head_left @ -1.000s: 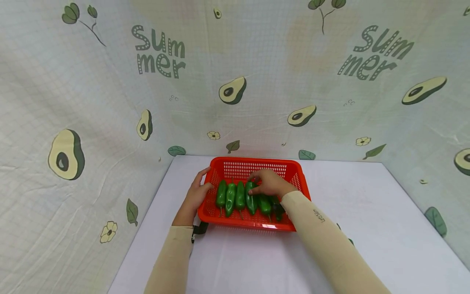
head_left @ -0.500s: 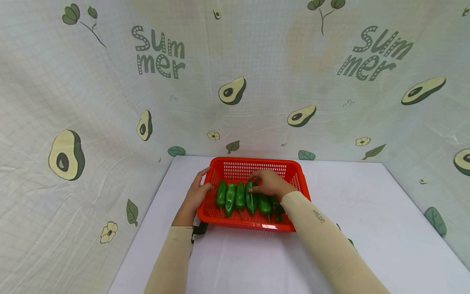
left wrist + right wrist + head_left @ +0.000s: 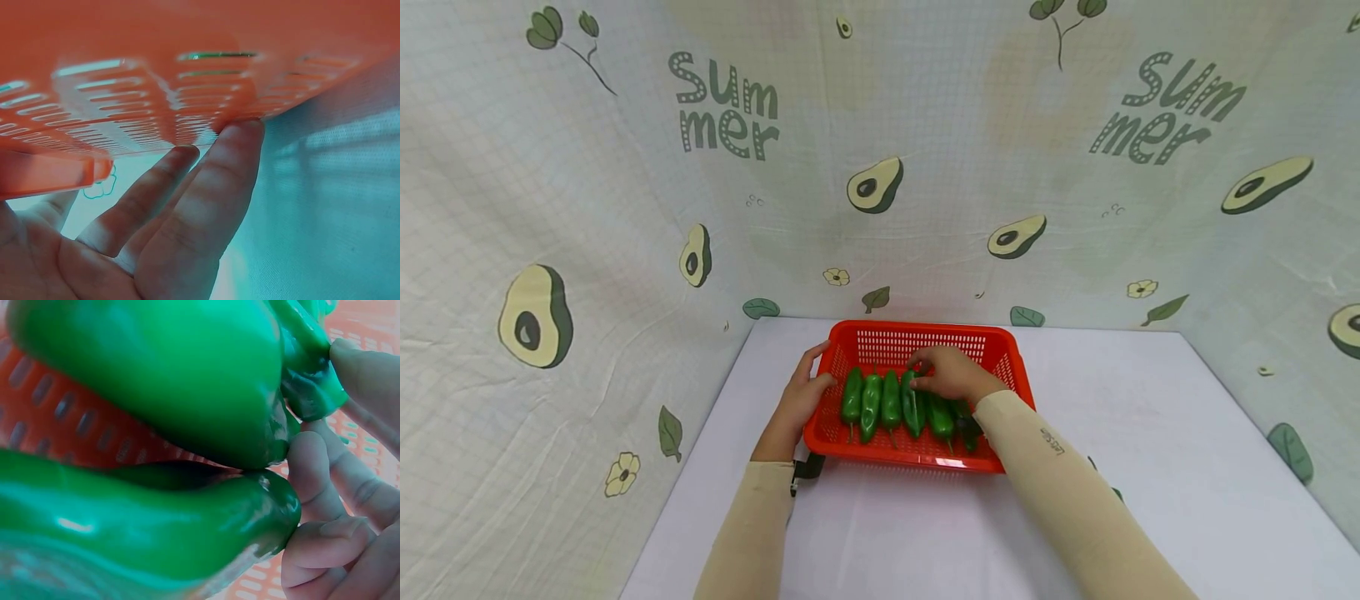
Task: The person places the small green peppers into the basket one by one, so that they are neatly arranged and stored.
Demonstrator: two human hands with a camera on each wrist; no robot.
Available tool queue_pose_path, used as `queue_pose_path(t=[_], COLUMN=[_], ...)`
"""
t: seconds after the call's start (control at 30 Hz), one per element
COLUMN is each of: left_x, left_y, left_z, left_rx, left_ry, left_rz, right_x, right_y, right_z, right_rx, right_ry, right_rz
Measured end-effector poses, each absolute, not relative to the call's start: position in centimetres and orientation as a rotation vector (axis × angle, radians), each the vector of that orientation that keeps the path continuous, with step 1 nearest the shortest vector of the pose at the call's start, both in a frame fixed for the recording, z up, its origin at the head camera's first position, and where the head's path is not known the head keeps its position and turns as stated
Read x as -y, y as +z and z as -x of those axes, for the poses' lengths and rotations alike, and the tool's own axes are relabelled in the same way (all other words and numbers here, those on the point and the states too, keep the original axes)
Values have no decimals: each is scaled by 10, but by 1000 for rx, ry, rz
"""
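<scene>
A red slotted plastic basket [image 3: 904, 457] holds several glossy green peppers lying side by side. My left hand [image 3: 800, 402] grips its left side, thumb over the rim; in the left wrist view, long fingers [image 3: 209, 206] press against the slotted outer wall. Inside the basket, my right hand [image 3: 951, 372] pinches the upper end of a green pepper [image 3: 913, 412] near the row's middle. Close up, the right thumb [image 3: 365, 369] lies against that pepper, while the curled lower fingers touch the ends of two neighbouring peppers. The right hand and forearm partly hide the rightmost peppers.
The basket stands on a white table [image 3: 1135, 417] near its back edge. Printed cloth [image 3: 947, 167] hangs behind and at both sides. Small dark green bits [image 3: 1117, 493] peek out beside the right sleeve.
My right thumb has shifted slightly up along the pepper. The left hand, the basket and the row of peppers stay in place.
</scene>
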State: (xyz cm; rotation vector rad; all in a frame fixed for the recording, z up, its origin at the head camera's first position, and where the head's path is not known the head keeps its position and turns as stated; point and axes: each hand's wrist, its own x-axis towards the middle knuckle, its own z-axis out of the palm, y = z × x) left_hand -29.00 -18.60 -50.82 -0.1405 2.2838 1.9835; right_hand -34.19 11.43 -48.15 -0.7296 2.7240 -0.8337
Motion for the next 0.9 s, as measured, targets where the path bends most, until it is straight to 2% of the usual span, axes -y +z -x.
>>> queue_pose_path(t=[0.9], left_x=[186], left_y=[-508], left_z=[290], left_rx=[-2285], left_ry=[1953], left_rz=[153], right_x=[-115], right_y=[-485], right_z=[346], right_rx=[-2730], right_ry=[-812], right_rz=[786])
